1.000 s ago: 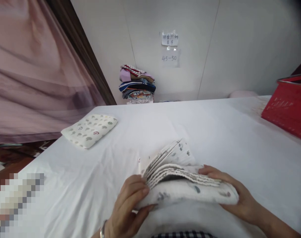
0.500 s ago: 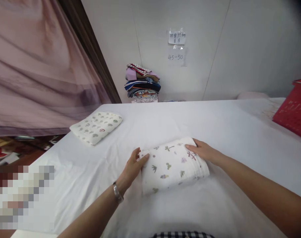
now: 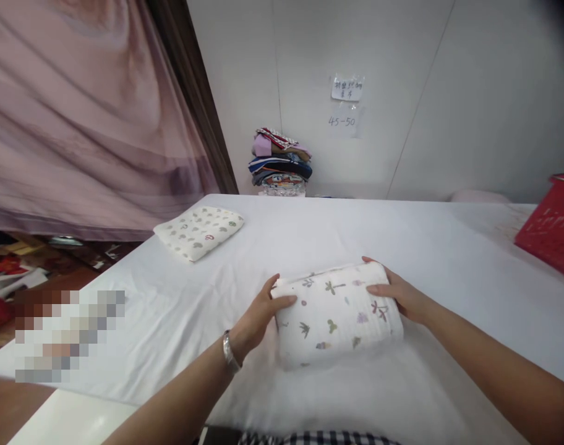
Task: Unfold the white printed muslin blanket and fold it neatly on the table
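A folded white cloth [image 3: 340, 318] printed with small plants and trees is held between my two hands, low over the front of the white-covered table. My left hand [image 3: 263, 312] grips its left edge, thumb on top and fingers behind; a silver bracelet circles that wrist. At the upper right corner, my right hand [image 3: 400, 293] pinches the cloth with its thumb on the printed face and fingers behind the far edge. A second folded cloth [image 3: 199, 232], cream with a mushroom print, lies flat at the table's far left, apart from both hands.
The white tablecloth [image 3: 170, 321] is wrinkled on the left. A red basket [image 3: 551, 228] stands at the right edge. Behind the table rises a stack of folded clothes [image 3: 282, 162] by the wall. A pink curtain [image 3: 101, 123] hangs at left, and a pixelated patch covers the lower left.
The whole view has shifted, so things appear farther right. Both hands still hold the printed cloth, whose far edge now looks slightly raised, with my right fingers further behind it.
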A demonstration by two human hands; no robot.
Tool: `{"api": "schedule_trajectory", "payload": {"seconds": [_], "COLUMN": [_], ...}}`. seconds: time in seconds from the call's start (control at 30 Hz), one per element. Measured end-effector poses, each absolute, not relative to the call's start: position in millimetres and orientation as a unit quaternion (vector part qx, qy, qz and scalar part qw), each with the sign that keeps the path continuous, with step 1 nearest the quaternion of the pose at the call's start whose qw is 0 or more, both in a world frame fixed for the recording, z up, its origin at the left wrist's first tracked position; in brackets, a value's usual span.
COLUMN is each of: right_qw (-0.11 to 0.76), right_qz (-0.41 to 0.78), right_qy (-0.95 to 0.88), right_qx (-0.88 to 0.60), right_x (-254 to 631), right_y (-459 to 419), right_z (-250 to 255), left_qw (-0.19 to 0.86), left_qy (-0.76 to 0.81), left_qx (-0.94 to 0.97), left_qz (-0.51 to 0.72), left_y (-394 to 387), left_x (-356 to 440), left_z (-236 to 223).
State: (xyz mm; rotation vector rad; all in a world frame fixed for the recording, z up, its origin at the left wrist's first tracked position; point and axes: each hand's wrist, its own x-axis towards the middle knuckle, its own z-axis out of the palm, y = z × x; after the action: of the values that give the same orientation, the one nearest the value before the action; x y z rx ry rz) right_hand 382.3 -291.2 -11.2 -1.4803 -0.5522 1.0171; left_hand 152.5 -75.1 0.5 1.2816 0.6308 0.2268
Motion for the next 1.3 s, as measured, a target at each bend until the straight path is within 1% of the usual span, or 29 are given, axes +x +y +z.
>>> {"api": "schedule_trajectory", "payload": {"seconds": [0.1,0.17,0.23,0.33,0.4,0.43,0.5,0.57,0.63,0.7,0.77,0.83,0.9,1.07,1.13,1.2,1.3], "right_qw": [0.584,0.575,0.566,0.514,0.443,0.403,0.327,0.282,0.272,0.306,0.357,0.389,0.386,0.38,0.361,0.325,0.285], "right_qz": [0.409,0.355,0.244,0.033,-0.069,-0.092,-0.083,-0.028,0.034,0.077,0.092,0.089,0.09,0.081,0.057,0.022,-0.023], "right_qy": [-0.291,-0.345,-0.4,-0.491,-0.574,-0.616,-0.683,-0.707,-0.686,-0.625,-0.556,-0.511,-0.504,-0.488,-0.512,-0.565,-0.607], "right_qx": [-0.637,-0.651,-0.678,-0.702,-0.685,-0.671,-0.647,-0.648,-0.674,-0.714,-0.745,-0.761,-0.767,-0.781,-0.777,-0.758,-0.741], "right_x": [381.6,383.7,386.8,390.3,389.7,387.8,380.1,368.1,355.6,346.6,342.5,341.8,341.9,341.9,343.9,347.6,353.4], "right_y": [-299.0,-299.6,-297.7,-296.2,-299.5,-302.9,-312.6,-324.9,-335.8,-341.3,-340.1,-333.7,-325.2,-305.5,-298.5,-291.8,-284.2], "right_z": [0.0,15.6,33.9,47.6,37.4,26.4,-1.4,-26.9,-40.8,-41.8,-35.5,-28.4,-23.9,-24.1,-25.0,-24.0,-15.6], "left_qw": [0.733,0.677,0.562,0.321,0.18,0.129,0.073,0.07,0.098,0.138,0.178,0.205,0.223,0.27,0.273,0.263,0.23], "left_qy": [0.274,0.217,0.137,-0.001,-0.064,-0.088,-0.124,-0.138,-0.118,-0.078,-0.036,-0.003,0.018,0.077,0.098,0.1,0.087], "left_qx": [0.608,0.678,0.768,0.864,0.895,0.907,0.93,0.949,0.957,0.957,0.955,0.954,0.95,0.923,0.916,0.919,0.937], "left_qz": [0.134,0.188,0.275,0.388,0.404,0.391,0.337,0.275,0.247,0.245,0.235,0.219,0.219,0.263,0.276,0.276,0.25], "left_y": [-79.3,-77.2,-70.7,-58.2,-52.9,-52.0,-54.0,-59.4,-64.7,-67.7,-68.5,-69.2,-71.3,-79.6,-81.0,-80.8,-78.5], "left_x": [149.9,152.9,157.9,161.9,158.1,154.0,142.3,128.5,116.9,110.6,109.9,113.0,117.6,129.5,134.5,139.6,146.3], "left_z": [9.4,23.1,38.7,49.0,38.0,27.1,-0.5,-26.4,-41.5,-44.4,-40.1,-34.3,-30.2,-25.7,-24.8,-24.1,-19.7]}}
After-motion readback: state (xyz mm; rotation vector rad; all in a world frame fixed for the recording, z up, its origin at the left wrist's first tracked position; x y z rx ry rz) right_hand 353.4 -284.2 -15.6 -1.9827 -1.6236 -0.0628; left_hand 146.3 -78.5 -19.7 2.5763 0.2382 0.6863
